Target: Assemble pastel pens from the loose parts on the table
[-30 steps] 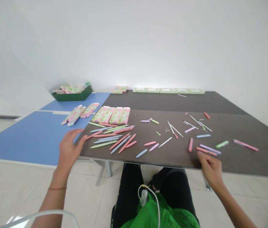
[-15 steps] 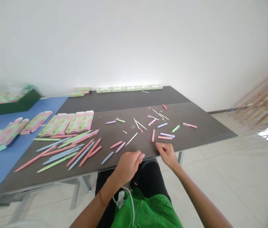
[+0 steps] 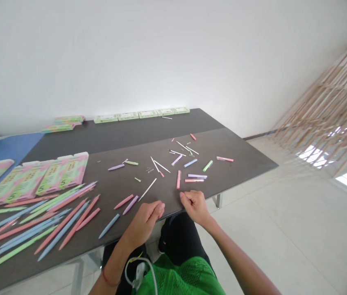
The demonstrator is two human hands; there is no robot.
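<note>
My left hand (image 3: pixel 145 221) is closed at the table's front edge, right of a blue pen barrel (image 3: pixel 109 226) and a purple barrel (image 3: pixel 130 205). Loosely curled, my right hand (image 3: pixel 195 206) rests at the edge just below a pink pen part (image 3: pixel 178 179) and a red one (image 3: pixel 194 180). Nothing shows in either hand. White refills (image 3: pixel 147 189), small springs and short coloured barrels, among them a green one (image 3: pixel 207 165), lie scattered beyond the hands. Several assembled-looking pens (image 3: pixel 64 229) in red, blue, green and purple are heaped at the left.
Pink and green cartons (image 3: pixel 74 170) lie flat behind the pens. A row of light green boxes (image 3: pixel 148 114) stands along the back of the dark table (image 3: pixel 114 137). A blue surface (image 3: pixel 27 145) adjoins at left. A wooden slatted structure (image 3: pixel 329 98) is at far right.
The camera view has turned to the right, so the table's contents appear shifted left. Both hands remain closed at the table's front edge.
</note>
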